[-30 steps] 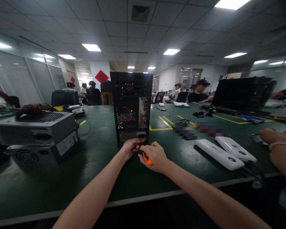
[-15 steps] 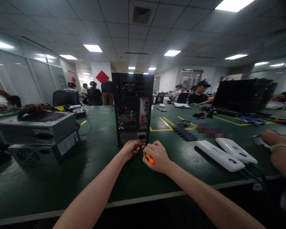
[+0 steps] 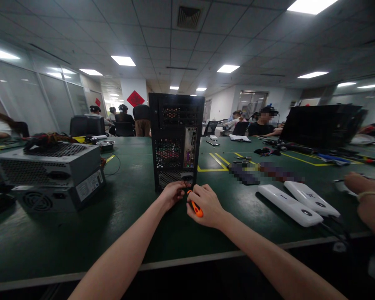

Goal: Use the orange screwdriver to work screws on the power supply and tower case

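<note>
Green bench [image 3: 75,241] carries an upright black computer case [image 3: 171,133]. Near its base, the right hand [image 3: 208,206] has its grip closed on an orange-handled screwdriver [image 3: 197,209]; whether the curled left hand [image 3: 171,195] holds anything is unclear.

I have the bare left forearm [image 3: 128,243] and right forearm [image 3: 268,252] reaching forward and converging, the left hand [image 3: 172,194] with its fingers bent inward, the right hand [image 3: 208,206] just beside it, curled in a closed grip.
</note>
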